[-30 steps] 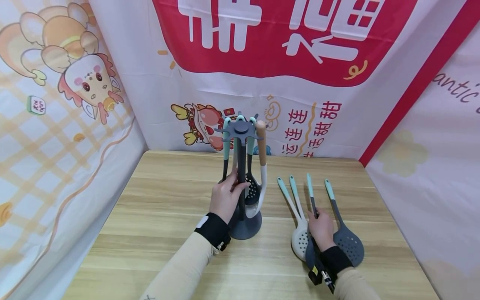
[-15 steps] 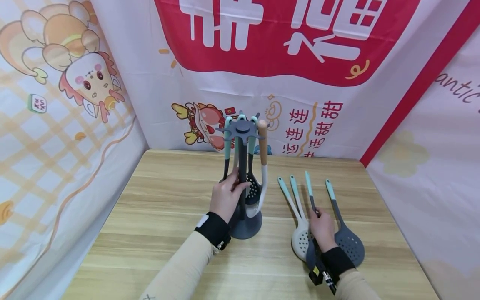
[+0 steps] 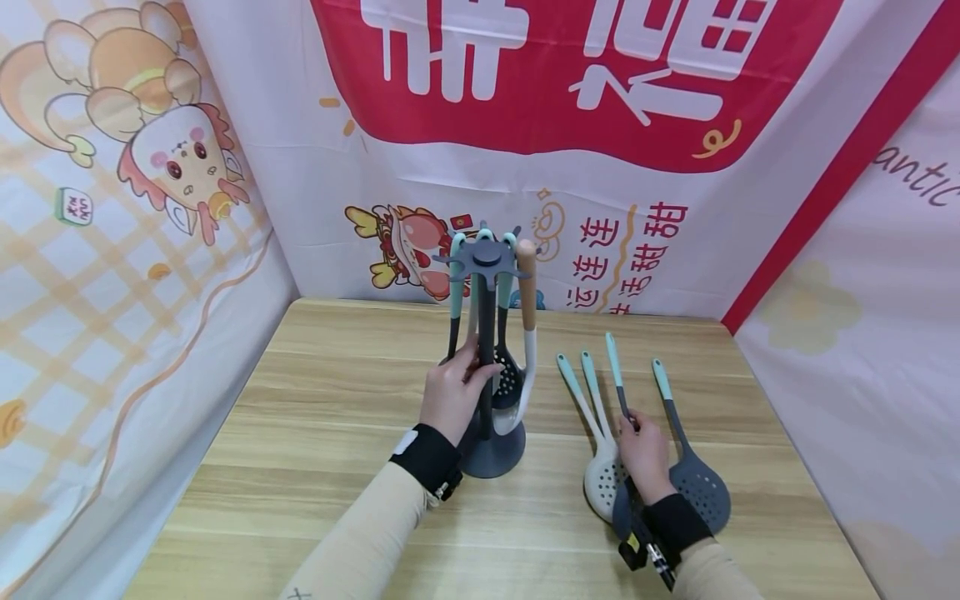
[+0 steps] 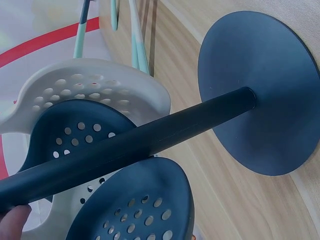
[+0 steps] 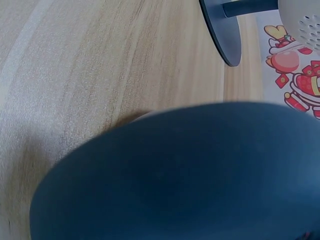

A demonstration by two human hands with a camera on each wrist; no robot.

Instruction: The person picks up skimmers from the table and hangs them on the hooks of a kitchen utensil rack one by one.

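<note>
My left hand [image 3: 450, 392] grips the dark post [image 4: 125, 145] of a rotating-style utensil stand [image 3: 493, 458], upright mid-table on its round base. Several utensils hang around it, among them a dark perforated skimmer [image 3: 506, 383] and a white utensil with a wooden handle [image 3: 528, 292]. To the right, my right hand [image 3: 645, 454] pinches the dark shaft of a mint-handled kitchen utensil [image 3: 615, 358], its handle end pointing away from me. That utensil's dark head [image 5: 180, 175] fills the lower right wrist view; wrist and hand partly hide it in the head view, so its exact kind is unclear.
Left of my right hand lie two pale mint-handled utensils, one a perforated skimmer [image 3: 600, 483]. A dark slotted turner [image 3: 701, 492] lies to its right. Printed cloth [image 3: 600, 158] walls the wooden table [image 3: 315, 433] at the back and sides.
The handle end of the utensil in my right hand has risen and swung slightly left, and that hand has shifted up a little. My left hand stays on the post.
</note>
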